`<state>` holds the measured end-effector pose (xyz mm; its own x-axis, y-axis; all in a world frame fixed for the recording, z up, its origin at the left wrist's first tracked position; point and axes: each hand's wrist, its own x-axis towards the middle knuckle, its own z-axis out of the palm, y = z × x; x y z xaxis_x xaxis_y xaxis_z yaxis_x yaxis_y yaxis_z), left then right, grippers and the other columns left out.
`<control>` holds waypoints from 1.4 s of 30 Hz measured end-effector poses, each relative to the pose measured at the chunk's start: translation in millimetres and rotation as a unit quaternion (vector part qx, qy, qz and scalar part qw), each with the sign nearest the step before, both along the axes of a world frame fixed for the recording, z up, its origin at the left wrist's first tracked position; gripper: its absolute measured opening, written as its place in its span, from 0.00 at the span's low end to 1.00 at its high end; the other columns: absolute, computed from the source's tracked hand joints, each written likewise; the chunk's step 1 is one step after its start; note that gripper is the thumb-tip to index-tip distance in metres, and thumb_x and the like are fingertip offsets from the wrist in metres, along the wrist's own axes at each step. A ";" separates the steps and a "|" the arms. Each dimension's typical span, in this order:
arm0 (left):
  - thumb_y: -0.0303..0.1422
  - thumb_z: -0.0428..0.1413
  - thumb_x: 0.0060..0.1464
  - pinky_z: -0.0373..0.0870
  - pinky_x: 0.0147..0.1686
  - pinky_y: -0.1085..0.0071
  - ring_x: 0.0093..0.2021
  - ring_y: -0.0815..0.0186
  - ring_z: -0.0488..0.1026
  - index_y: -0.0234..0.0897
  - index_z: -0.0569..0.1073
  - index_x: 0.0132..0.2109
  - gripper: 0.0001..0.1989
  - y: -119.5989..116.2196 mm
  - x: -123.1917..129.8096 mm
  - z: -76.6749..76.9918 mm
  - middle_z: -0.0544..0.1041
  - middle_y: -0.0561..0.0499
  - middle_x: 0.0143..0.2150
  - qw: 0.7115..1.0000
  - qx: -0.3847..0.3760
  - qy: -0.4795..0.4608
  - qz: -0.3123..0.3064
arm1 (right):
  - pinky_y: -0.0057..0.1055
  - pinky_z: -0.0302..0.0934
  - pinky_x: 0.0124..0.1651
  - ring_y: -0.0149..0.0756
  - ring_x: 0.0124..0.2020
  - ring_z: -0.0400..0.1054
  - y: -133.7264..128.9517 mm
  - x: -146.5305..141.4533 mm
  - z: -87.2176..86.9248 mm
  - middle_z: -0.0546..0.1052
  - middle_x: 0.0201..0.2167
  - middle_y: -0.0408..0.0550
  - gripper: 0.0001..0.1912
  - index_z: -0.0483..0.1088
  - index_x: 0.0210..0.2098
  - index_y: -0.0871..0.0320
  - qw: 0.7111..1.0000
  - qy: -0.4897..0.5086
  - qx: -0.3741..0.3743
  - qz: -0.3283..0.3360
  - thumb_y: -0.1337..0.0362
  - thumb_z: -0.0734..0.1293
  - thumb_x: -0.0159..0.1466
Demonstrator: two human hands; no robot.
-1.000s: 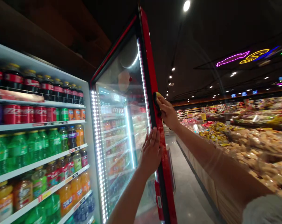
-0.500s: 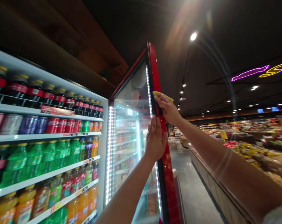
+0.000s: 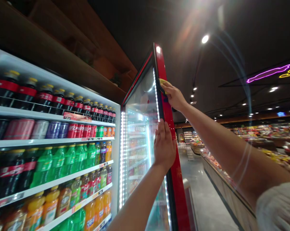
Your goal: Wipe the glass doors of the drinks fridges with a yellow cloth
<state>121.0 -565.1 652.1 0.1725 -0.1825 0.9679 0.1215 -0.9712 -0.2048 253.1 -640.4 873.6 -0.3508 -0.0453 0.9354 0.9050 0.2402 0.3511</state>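
A glass refrigerator door with a red frame stands swung open, its edge toward me. My left hand lies against that edge, fingers stretched upward and flat on the black inner trim; its thumb side is partly hidden. Higher up, my right hand presses a yellow cloth onto the red and black edge. The fingers are bent over the cloth, so only a little of it shows at their tips. Light strips run down the inside of the door glass.
To the left, lit refrigerator shelves hold rows of cola bottles, cans, green bottles and orange drinks. Right of the door runs a grey floor aisle, bordered by a wooden produce display. Ceiling lights shine overhead.
My right hand has slid up the door edge with the cloth, farther from my left hand. My left hand stays on the edge. The whole view has shifted slightly.
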 end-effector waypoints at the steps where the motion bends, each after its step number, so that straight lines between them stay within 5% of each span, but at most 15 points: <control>1: 0.29 0.49 0.66 0.54 0.73 0.46 0.78 0.51 0.38 0.34 0.27 0.76 0.44 1.2 -5.9 0.3 0.42 0.33 0.79 1.000 -0.002 0.004 0.006 | 0.47 0.55 0.73 0.43 0.67 0.64 -1.1 -5.7 -9.7 0.72 0.64 0.35 0.25 0.74 0.60 0.42 1.000 0.004 -0.008 0.002 0.68 0.66 0.66; 8: 0.30 0.48 0.67 0.55 0.72 0.44 0.78 0.50 0.39 0.34 0.32 0.76 0.41 13.2 -59.8 4.1 0.43 0.31 0.78 1.000 -0.008 0.016 -0.002 | 0.46 0.54 0.73 0.44 0.68 0.64 -4.8 -49.8 -102.6 0.72 0.65 0.42 0.21 0.76 0.59 0.47 0.996 0.041 -0.060 0.050 0.64 0.66 0.67; 12: 0.30 0.47 0.68 0.52 0.73 0.45 0.77 0.47 0.39 0.29 0.40 0.76 0.36 21.2 -95.6 -0.3 0.44 0.29 0.78 0.999 -0.015 0.031 -0.006 | 0.44 0.55 0.72 0.43 0.69 0.62 9.6 -84.4 -133.1 0.70 0.67 0.42 0.21 0.75 0.59 0.47 0.988 0.087 -0.074 0.100 0.62 0.66 0.67; 15: 0.29 0.45 0.68 0.49 0.74 0.46 0.78 0.47 0.36 0.32 0.40 0.76 0.35 27.5 -122.1 -12.3 0.41 0.33 0.79 1.000 -0.021 0.020 -0.011 | 0.44 0.54 0.73 0.43 0.69 0.61 23.3 -116.9 -138.7 0.70 0.67 0.41 0.20 0.76 0.57 0.47 0.986 0.101 -0.077 0.110 0.63 0.66 0.67; 20: 0.33 0.57 0.61 0.51 0.73 0.40 0.77 0.42 0.31 0.36 0.32 0.76 0.49 44.2 -170.4 -30.0 0.31 0.37 0.79 0.998 -0.050 0.025 0.033 | 0.46 0.52 0.74 0.44 0.70 0.61 44.8 -172.3 -145.3 0.71 0.66 0.40 0.20 0.77 0.56 0.47 0.978 0.111 -0.098 0.147 0.64 0.66 0.66; 33: 0.28 0.57 0.58 0.50 0.74 0.45 0.78 0.47 0.31 0.43 0.23 0.75 0.55 122.2 -294.4 -30.0 0.24 0.42 0.79 0.994 -0.047 0.026 0.099 | 0.47 0.59 0.70 0.48 0.65 0.67 133.5 -289.8 -204.8 0.77 0.60 0.43 0.23 0.76 0.57 0.50 0.904 0.217 -0.145 0.337 0.65 0.66 0.63; 37: 0.27 0.55 0.58 0.48 0.75 0.47 0.78 0.49 0.31 0.43 0.22 0.75 0.54 142.3 -323.8 -31.0 0.21 0.44 0.79 0.990 -0.048 0.034 0.125 | 0.49 0.56 0.72 0.47 0.68 0.63 167.1 -309.3 -202.1 0.72 0.65 0.41 0.25 0.76 0.58 0.46 0.921 0.155 -0.113 0.339 0.68 0.63 0.65; 42: 0.31 0.56 0.61 0.48 0.74 0.47 0.78 0.47 0.32 0.44 0.24 0.75 0.53 165.8 -362.4 -30.5 0.20 0.45 0.78 0.986 -0.048 0.046 0.155 | 0.52 0.60 0.70 0.44 0.69 0.62 212.1 -327.4 -193.1 0.65 0.70 0.36 0.31 0.66 0.67 0.38 0.960 0.075 -0.069 0.263 0.72 0.58 0.69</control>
<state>-241.4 -399.3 621.6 0.2926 -0.0159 0.9561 0.4000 -0.9062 -0.1375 -74.3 -428.3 680.5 -0.1741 -0.0509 0.9834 0.6845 0.7117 0.1580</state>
